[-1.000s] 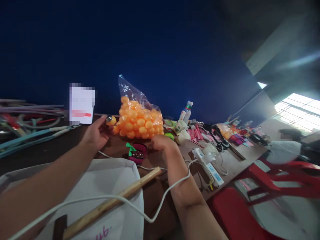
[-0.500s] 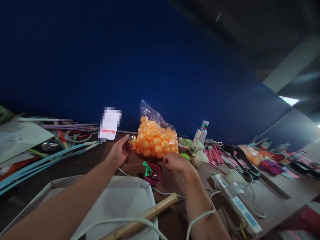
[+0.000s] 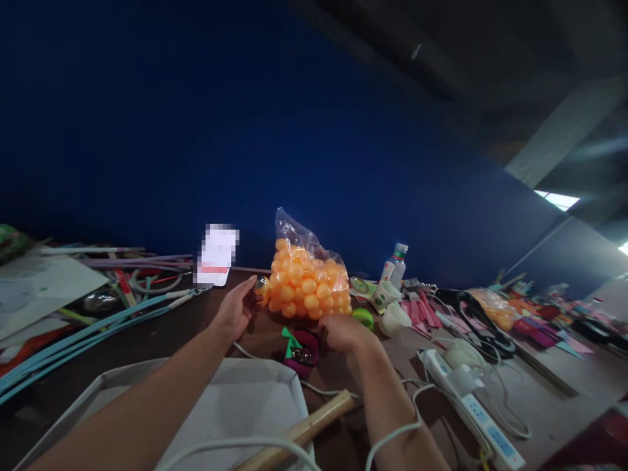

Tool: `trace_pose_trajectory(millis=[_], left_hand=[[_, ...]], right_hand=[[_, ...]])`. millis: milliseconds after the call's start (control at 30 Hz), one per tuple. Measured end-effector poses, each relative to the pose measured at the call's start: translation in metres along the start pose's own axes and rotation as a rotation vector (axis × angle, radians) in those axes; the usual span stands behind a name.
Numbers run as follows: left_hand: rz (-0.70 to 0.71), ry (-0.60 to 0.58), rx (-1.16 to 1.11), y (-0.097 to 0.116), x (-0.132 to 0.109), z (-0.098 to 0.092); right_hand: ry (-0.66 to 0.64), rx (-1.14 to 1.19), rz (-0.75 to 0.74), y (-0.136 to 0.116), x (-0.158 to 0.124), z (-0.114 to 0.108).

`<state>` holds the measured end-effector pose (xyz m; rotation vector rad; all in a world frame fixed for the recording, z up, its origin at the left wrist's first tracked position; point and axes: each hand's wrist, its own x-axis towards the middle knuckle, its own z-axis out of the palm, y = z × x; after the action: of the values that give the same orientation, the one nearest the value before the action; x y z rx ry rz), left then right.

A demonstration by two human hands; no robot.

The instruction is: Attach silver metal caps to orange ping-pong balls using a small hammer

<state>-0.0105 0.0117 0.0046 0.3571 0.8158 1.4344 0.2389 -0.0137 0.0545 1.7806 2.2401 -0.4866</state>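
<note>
My left hand point(image 3: 237, 309) is closed around a shiny mirrored ball point(image 3: 261, 284), thumb on its upper side, beside the left edge of a clear plastic bag of orange balls point(image 3: 309, 288). In front of the bag sits a small magenta pouch point(image 3: 297, 369) with a green ribbon bow point(image 3: 291, 340) and small shiny pieces inside. My right hand point(image 3: 343, 332) is at the pouch's right rim, fingers curled and pointing down. Its fingertips are hidden, so I cannot tell what they grip. A green striped ball point(image 3: 363, 318) lies just behind this hand.
A pale tray point(image 3: 230, 392) with a wooden stick point(image 3: 309, 428) over its edge lies under my forearms. A white cable crosses near my right arm. Cups, a bottle point(image 3: 395, 263) and a power strip point(image 3: 475, 412) stand right; blue-coated rods point(image 3: 112, 318) and a phone point(image 3: 216, 255) left.
The view has shifted slightly, so everything sits lower in the picture. My right hand's fingers tip further down beside the pouch. The left hand keeps the mirrored ball near the bag.
</note>
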Motion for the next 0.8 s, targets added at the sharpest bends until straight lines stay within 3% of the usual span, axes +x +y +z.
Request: trace_pose_trajectory(millis=[200,467,567,800], left_hand=[[-0.003,-0.007,0.012,-0.001,0.002,-0.001],[-0.003,-0.015,0.034,-0.002,0.001,-0.001],[-0.007,-0.011,0.045,-0.002,0.001,-0.001],[-0.015,-0.002,0.058,-0.003,0.001,-0.001]], right_hand=[[-0.073,0.000,-0.028,0.000,0.007,0.006],[-0.012,0.008,-0.069,-0.001,0.007,0.008],[0.054,0.085,-0.091,0.001,0.006,0.006],[0.361,0.466,-0.225,-0.008,-0.003,-0.006]])
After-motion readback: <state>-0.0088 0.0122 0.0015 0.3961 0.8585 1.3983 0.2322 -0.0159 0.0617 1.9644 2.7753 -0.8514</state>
